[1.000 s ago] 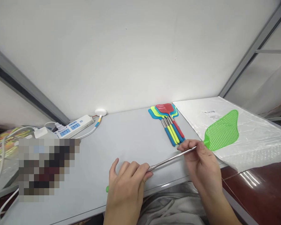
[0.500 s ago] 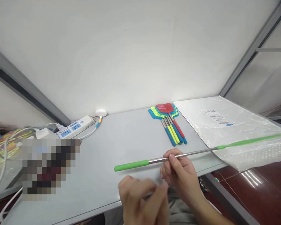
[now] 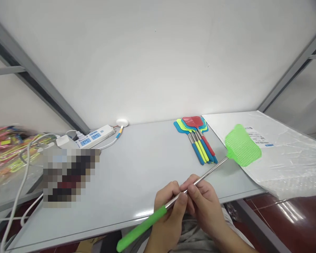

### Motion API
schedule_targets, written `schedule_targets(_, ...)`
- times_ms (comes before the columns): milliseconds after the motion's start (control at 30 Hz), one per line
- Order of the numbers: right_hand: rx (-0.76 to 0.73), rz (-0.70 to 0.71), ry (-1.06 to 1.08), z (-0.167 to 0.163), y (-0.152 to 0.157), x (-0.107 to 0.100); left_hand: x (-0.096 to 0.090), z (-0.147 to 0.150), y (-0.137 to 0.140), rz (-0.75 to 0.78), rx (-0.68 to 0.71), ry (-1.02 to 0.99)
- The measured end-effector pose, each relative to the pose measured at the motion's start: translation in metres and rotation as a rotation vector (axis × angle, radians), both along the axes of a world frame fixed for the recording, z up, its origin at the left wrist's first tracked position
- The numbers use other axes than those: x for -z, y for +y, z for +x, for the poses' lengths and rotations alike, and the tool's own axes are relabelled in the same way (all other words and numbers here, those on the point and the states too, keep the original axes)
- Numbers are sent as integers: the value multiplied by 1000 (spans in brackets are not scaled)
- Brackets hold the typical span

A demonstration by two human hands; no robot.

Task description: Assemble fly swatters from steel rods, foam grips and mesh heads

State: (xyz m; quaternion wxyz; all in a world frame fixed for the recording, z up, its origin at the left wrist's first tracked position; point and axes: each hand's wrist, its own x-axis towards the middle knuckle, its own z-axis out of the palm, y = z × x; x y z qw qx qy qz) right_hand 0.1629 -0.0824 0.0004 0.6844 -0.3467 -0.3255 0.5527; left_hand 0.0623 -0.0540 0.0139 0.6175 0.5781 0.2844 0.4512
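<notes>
Both my hands are closed on the metal rod of a green fly swatter (image 3: 243, 147). My left hand (image 3: 170, 214) pinches the rod just above the long green handle, which points toward the lower left. Close beside it, my right hand (image 3: 204, 198) grips the rod a little farther up, thumb on top. The swatter's perforated green head faces up at the right, above a white package's edge. Behind my hands, several fly swatters (image 3: 197, 140) in red, blue and yellow lie in a pile on the table, with handles toward me.
A white plastic mailing package (image 3: 287, 158) with a label lies at the right and overhangs the table (image 3: 129, 168). At the left are a power strip (image 3: 94, 137), cables, a blurred-out item and bagged colourful goods (image 3: 13, 151). A white wall stands behind.
My left hand has come up and taken hold of the rod beside my right hand. The swatter has rolled so its head shows flat, and its handle end has dropped toward me.
</notes>
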Motion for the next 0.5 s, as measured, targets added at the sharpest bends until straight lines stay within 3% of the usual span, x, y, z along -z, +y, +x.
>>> schedule_targets(167,97,-14,-63,6,0,0,7,-16,5,103,-140,83)
schedule_targets(367,562,-36,108,66,2,-29,-8,-66,28,-21,-424,-334)
schedule_targets(500,636,-13,146,81,-5,-40,-21,-85,33,-19,-519,-489)
